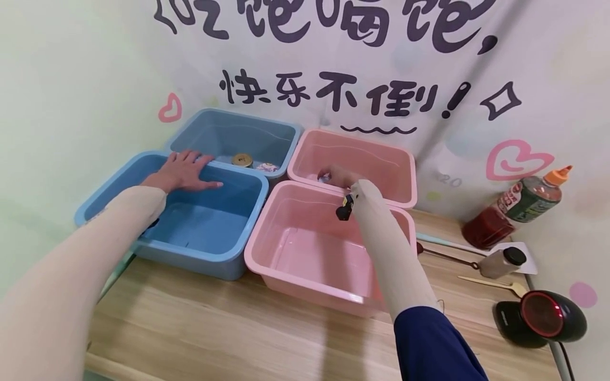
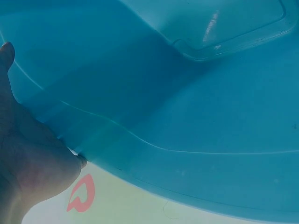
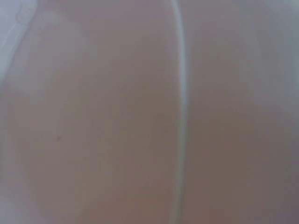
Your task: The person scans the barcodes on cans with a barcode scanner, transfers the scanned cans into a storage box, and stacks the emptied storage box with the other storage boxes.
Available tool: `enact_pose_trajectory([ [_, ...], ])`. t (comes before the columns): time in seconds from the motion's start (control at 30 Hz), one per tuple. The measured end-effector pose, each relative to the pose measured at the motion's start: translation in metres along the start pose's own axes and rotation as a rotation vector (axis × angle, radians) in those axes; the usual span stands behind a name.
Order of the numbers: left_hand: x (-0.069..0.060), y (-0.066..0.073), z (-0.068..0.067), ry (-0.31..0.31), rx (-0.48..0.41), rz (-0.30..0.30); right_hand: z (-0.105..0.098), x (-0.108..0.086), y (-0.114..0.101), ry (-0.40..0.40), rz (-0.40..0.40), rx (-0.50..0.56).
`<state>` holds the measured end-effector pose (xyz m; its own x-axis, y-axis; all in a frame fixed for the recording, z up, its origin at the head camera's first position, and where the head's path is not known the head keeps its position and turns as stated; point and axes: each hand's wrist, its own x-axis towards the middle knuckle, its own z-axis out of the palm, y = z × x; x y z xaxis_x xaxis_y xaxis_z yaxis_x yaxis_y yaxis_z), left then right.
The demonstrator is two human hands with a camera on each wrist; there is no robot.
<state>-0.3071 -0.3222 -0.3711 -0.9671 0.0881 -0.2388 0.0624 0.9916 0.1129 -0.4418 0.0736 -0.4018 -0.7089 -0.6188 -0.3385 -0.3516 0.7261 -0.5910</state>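
My left hand rests on the rim between the near blue bin and the far blue bin, fingers spread. In the left wrist view, the hand lies along the blue rim with the thumb apart. The far blue bin holds a round gold-coloured lid-like disc and a small patterned piece. My right hand reaches over the near pink bin into the far pink bin. A small whitish thing shows by its fingers; the grip is unclear. The right wrist view shows only blurred pink plastic.
At the right stand a red sauce bottle and a small black-capped jar. Several utensils lie there, including a yellowish spoon and a pale-handled spatula. A black device with a red-lit face stands nearer on the wooden table.
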Motion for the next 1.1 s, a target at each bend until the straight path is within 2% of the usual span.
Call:
enact_pose_trajectory([
  [0.2, 0.001, 0.000, 0.001, 0.001, 0.001, 0.003, 0.002, 0.001, 0.000, -0.023, -0.062, -0.059],
  [0.33, 0.003, -0.001, 0.002, 0.004, 0.006, 0.000, 0.002, 0.000, -0.003, -0.093, 0.029, -0.028],
  [0.4, 0.003, -0.001, 0.001, 0.003, 0.009, -0.003, 0.002, 0.001, -0.004, -0.127, 0.095, -0.034],
  [0.47, 0.003, -0.001, 0.001, -0.001, 0.013, -0.005, 0.001, 0.001, -0.003, -0.152, 0.125, -0.057],
  [0.57, 0.002, 0.000, 0.000, -0.003, 0.012, -0.004, 0.001, 0.002, -0.001, -0.136, 0.136, -0.089],
  [0.7, 0.004, 0.002, 0.000, -0.002, 0.009, 0.000, -0.002, -0.005, -0.003, -0.083, 0.157, -0.065],
  [0.8, 0.006, 0.001, 0.001, -0.001, 0.011, 0.003, -0.007, -0.015, -0.011, -0.053, 0.134, -0.063],
  [0.97, 0.007, -0.002, 0.000, -0.005, 0.005, 0.012, -0.018, -0.032, -0.019, -0.002, 0.034, -0.062],
  [1.1, 0.006, -0.002, 0.001, -0.008, -0.005, 0.014, -0.029, -0.054, -0.019, 0.037, -0.037, -0.065],
])
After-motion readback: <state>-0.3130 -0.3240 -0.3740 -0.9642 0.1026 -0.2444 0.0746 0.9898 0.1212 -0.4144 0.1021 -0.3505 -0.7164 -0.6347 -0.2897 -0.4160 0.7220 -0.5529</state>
